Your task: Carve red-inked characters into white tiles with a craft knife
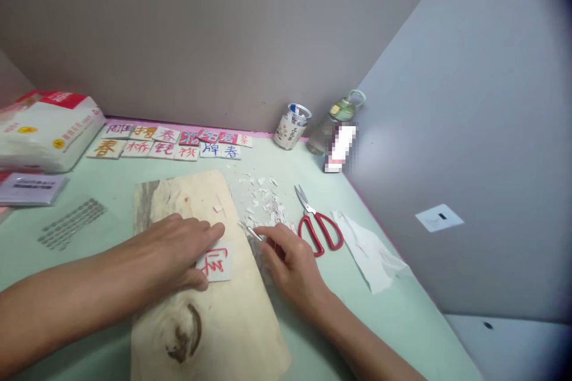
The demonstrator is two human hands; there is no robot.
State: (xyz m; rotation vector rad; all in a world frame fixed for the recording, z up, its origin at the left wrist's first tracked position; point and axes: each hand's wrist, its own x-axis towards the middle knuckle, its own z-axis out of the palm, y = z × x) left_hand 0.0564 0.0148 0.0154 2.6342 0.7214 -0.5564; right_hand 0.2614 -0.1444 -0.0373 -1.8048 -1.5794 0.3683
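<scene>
While the left hand's [167, 250] fingers grip the card [221, 265], apparently to steady it near the board's [241, 321] right edge, the right hand's [295, 268] pinch a thin tool [256, 236]; scissors [315, 212], toward desk's [402, 309] right edge.

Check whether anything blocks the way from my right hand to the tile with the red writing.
Nothing visible does: only bare board shows between the right hand and the tile. The left hand covers part of the tile's left side.

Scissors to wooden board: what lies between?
Loose white scraps, with the right hand partly in the gap lower down, in the head view.
</scene>
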